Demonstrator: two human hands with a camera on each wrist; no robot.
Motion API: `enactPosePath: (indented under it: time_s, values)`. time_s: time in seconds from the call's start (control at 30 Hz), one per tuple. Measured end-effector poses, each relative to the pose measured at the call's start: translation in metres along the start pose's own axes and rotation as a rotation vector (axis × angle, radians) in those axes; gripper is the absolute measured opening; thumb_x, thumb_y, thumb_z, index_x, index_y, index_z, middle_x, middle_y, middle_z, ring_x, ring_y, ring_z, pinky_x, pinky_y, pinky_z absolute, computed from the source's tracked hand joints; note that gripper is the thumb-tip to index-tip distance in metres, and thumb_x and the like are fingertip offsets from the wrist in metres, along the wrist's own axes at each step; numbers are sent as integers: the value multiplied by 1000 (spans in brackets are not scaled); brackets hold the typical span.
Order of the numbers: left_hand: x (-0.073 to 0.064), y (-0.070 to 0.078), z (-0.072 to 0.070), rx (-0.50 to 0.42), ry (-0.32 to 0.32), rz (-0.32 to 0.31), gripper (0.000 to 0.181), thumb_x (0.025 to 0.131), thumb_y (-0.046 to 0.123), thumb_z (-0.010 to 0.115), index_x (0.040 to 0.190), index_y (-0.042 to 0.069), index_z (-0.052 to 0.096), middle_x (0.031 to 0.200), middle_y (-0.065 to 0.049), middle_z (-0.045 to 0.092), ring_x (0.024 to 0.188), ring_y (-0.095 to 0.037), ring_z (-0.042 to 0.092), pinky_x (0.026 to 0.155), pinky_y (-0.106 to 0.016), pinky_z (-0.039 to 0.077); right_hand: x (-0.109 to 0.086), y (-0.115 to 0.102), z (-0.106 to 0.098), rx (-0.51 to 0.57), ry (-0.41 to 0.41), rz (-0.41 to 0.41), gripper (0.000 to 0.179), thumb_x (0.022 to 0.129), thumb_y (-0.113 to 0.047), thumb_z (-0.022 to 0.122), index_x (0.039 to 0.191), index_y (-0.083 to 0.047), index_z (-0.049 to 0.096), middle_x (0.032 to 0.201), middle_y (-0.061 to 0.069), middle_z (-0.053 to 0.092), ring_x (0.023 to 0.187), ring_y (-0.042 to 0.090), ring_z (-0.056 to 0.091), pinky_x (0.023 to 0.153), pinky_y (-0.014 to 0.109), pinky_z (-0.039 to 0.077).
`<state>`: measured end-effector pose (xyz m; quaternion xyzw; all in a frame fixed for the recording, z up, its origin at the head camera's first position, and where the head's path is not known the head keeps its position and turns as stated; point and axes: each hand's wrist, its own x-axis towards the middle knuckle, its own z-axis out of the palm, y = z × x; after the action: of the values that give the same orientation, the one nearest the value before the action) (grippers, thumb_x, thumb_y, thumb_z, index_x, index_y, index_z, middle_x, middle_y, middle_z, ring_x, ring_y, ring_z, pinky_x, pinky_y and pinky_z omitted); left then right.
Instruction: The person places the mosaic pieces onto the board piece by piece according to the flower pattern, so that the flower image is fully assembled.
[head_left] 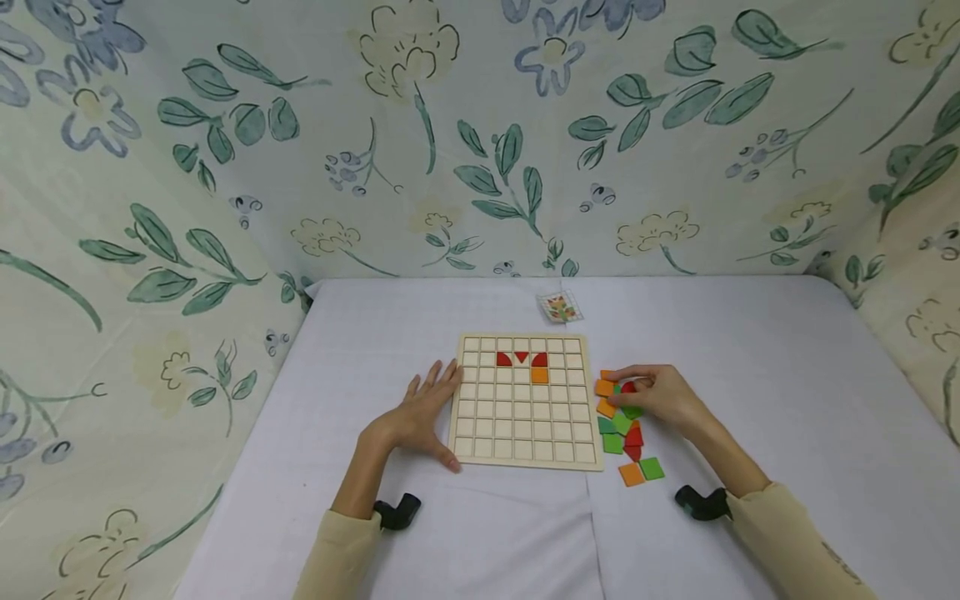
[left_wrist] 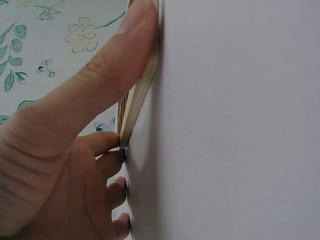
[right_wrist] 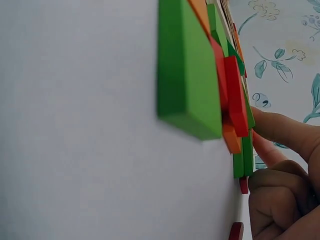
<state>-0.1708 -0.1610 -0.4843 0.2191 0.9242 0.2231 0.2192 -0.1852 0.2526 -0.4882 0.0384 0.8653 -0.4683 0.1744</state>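
A wooden grid board (head_left: 495, 425) lies on the white-covered table. In its second row from the top sit a red quarter-round piece (head_left: 503, 360), a red triangle (head_left: 521, 357) and another red quarter-round piece (head_left: 539, 361); an orange square (head_left: 540, 376) lies below the right one. My left hand (head_left: 416, 421) rests with spread fingers along the board's left edge, its thumb (left_wrist: 100, 80) against the near corner. Over the loose tiles at the board's right is my right hand (head_left: 660, 396), index finger and thumb apart, tips at orange tiles (head_left: 604, 388). Its other fingers are curled.
A small patterned card (head_left: 560, 307) in clear wrapping lies beyond the board. Green, red and orange tiles are heaped at the board's right, with a green square (head_left: 652, 468) and an orange square (head_left: 632, 475) nearer me. A floral curtain (head_left: 480, 167) hangs behind.
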Motion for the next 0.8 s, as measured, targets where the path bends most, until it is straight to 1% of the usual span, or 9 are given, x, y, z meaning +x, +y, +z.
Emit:
enactPosePath:
  time_s: [0.17, 0.4, 0.8]
  values:
    - [1, 0, 0, -4, 2, 1, 152, 56, 47, 101, 167, 12, 4, 176, -5, -8, 162, -29, -15, 133, -56, -8, 3, 0, 1, -16, 6, -19, 52, 86, -22, 84, 130, 0, 68, 58, -5, 32, 54, 11, 31, 53, 27, 24]
    - [1, 1, 0, 1, -2, -3, 152, 56, 47, 101, 167, 12, 4, 176, -5, -8, 163, -29, -15, 133, -56, -8, 4, 1, 2, -28, 16, -19, 52, 85, -20, 85, 130, -1, 69, 58, -5, 33, 54, 11, 30, 53, 27, 24]
    - [0, 0, 0, -4, -3, 0, 152, 56, 46, 101, 167, 10, 4, 176, -6, -7, 162, -30, -15, 132, -56, -8, 5, -5, 2, -60, 35, -47, 47, 88, -23, 83, 127, 0, 70, 60, -5, 30, 55, 11, 30, 54, 29, 24]
